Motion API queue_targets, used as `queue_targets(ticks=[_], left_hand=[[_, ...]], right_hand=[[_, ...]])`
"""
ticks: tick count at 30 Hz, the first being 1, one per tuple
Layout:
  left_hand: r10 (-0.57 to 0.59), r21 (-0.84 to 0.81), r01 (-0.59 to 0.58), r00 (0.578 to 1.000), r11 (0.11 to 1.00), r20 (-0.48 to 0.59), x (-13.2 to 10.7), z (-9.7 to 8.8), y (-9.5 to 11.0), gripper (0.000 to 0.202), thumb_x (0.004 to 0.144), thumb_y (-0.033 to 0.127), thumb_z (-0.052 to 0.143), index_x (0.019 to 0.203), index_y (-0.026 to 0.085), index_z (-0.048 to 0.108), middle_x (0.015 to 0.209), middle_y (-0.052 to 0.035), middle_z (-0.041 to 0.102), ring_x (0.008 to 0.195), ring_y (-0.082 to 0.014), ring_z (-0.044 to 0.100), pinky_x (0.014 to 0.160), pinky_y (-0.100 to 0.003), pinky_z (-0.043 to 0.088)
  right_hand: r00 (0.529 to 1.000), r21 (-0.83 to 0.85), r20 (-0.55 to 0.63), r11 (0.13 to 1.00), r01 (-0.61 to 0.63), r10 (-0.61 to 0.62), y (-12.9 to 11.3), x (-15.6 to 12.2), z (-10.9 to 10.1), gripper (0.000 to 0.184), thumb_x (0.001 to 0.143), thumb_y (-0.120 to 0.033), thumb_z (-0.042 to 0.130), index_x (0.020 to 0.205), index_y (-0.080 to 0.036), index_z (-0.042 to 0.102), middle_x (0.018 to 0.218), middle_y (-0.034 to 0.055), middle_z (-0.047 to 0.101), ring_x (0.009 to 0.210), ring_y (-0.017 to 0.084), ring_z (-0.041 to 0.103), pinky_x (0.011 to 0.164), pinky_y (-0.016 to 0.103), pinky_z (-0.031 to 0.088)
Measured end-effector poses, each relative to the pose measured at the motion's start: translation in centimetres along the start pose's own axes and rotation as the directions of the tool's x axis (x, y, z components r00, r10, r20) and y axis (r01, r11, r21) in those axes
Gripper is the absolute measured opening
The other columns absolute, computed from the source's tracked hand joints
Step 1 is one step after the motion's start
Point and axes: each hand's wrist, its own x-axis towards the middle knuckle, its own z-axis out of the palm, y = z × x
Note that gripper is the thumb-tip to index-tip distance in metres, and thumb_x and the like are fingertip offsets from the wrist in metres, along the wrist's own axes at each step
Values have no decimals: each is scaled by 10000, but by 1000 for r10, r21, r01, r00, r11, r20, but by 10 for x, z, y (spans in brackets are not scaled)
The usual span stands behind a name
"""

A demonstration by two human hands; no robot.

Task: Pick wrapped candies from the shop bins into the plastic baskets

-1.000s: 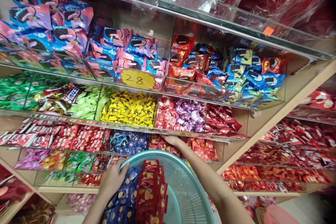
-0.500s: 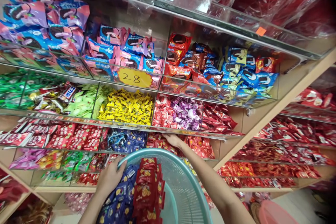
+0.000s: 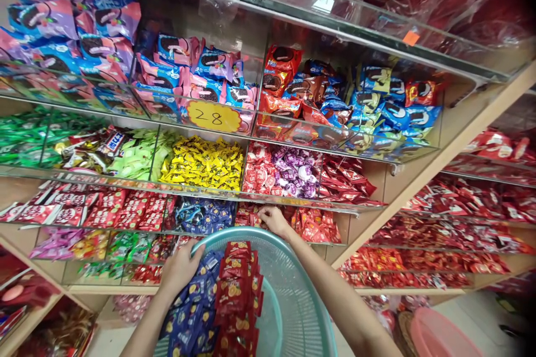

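My left hand (image 3: 181, 269) is closed over the left rim of a teal plastic basket (image 3: 324, 312), its thumb lying along the edge. Inside the basket, blue snack packets (image 3: 190, 304) lie on the left and a stack of dark red packets (image 3: 235, 295) beside them. Beyond the far rim, my right hand (image 3: 274, 221) is at a shelf bin of dark red packets (image 3: 247, 215). Its fingers are curled together; whatever they hold, if anything, is too small to make out.
Left of that bin are blue packets (image 3: 205, 215); right of it, lighter red packets (image 3: 316, 226). Yellow candies (image 3: 203, 164) fill a bin above, under a price tag (image 3: 214, 116) reading 28. A wooden divider (image 3: 419, 178) slants at right. A pink basket (image 3: 444, 334) stands on the floor.
My right hand has drawn slightly up and back from the red packets, its fingers more curled. The view has shifted slightly; my left hand still grips the basket rim.
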Motion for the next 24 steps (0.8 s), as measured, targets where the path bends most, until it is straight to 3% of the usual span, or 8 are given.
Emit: queue_targets(ticks=[3, 6, 10, 15, 17, 19, 22, 24], left_hand=[[-2, -7, 2, 1000, 1000, 7, 0, -1, 0, 453, 839, 537, 266, 1014, 254, 572, 884, -68, 697, 823, -269, 641, 627, -300, 405], [0, -27, 0, 1000, 1000, -1, 1, -1, 0, 460, 838, 538, 274, 1045, 251, 568, 939, -70, 694, 858, -266, 637, 641, -297, 412], [-12, -10, 12, 1000, 1000, 10, 1, -1, 1, 465, 836, 543, 277, 1045, 252, 573, 913, -70, 698, 833, -261, 639, 626, -291, 408], [1, -13, 0, 1000, 1000, 20, 2, -3, 2, 450, 838, 530, 270, 1051, 264, 564, 853, -62, 693, 773, -250, 640, 614, -292, 407], [1, -6, -1, 1000, 1000, 21, 2, -4, 2, 449, 837, 532, 265, 1036, 265, 566, 845, -62, 691, 764, -253, 639, 610, -294, 407], [2, 1, -2, 1000, 1000, 20, 2, -3, 1, 452, 836, 538, 260, 1028, 269, 568, 847, -62, 691, 765, -258, 639, 608, -296, 407], [2, 5, -2, 1000, 1000, 8, 3, -2, 0, 462, 834, 546, 258, 1052, 276, 563, 861, -63, 691, 778, -265, 639, 608, -297, 407], [1, 12, -1, 1000, 1000, -1, 3, 0, 0, 471, 835, 547, 260, 1074, 270, 556, 865, -67, 692, 774, -264, 640, 601, -293, 404]], right_hand=[[988, 194, -135, 980, -48, 75, -1, -11, -6, 192, 705, -356, 571, 719, -171, 622, 768, 35, 648, 745, 164, 570, 766, 305, 448], [955, 410, -211, 906, -108, 209, -2, -26, -11, 237, 702, -409, 579, 766, -181, 596, 750, 20, 625, 686, 137, 578, 715, 299, 492], [922, 639, -194, 756, -140, 335, -8, -47, -17, 245, 659, -410, 661, 739, -198, 566, 619, -29, 557, 558, 91, 552, 682, 272, 528], [902, 792, -143, 594, -144, 408, -21, -70, -21, 183, 691, -326, 678, 715, -210, 539, 551, -55, 542, 510, 72, 546, 656, 230, 526], [897, 833, -72, 521, -187, 436, -26, -80, -18, 131, 741, -303, 628, 729, -204, 543, 599, -33, 593, 527, 83, 572, 620, 234, 523], [881, 875, 78, 391, -285, 468, -32, -92, -11, 139, 820, -303, 524, 753, -185, 558, 638, -2, 630, 549, 99, 599, 596, 245, 518], [807, 883, 290, 182, -433, 515, -41, -113, 4, 259, 900, -296, 380, 797, -157, 573, 654, 26, 653, 562, 105, 619, 583, 240, 510], [784, 879, 327, 135, -457, 527, -47, -128, 14, 211, 891, -298, 415, 844, -163, 570, 692, 22, 666, 596, 104, 632, 590, 230, 507]])
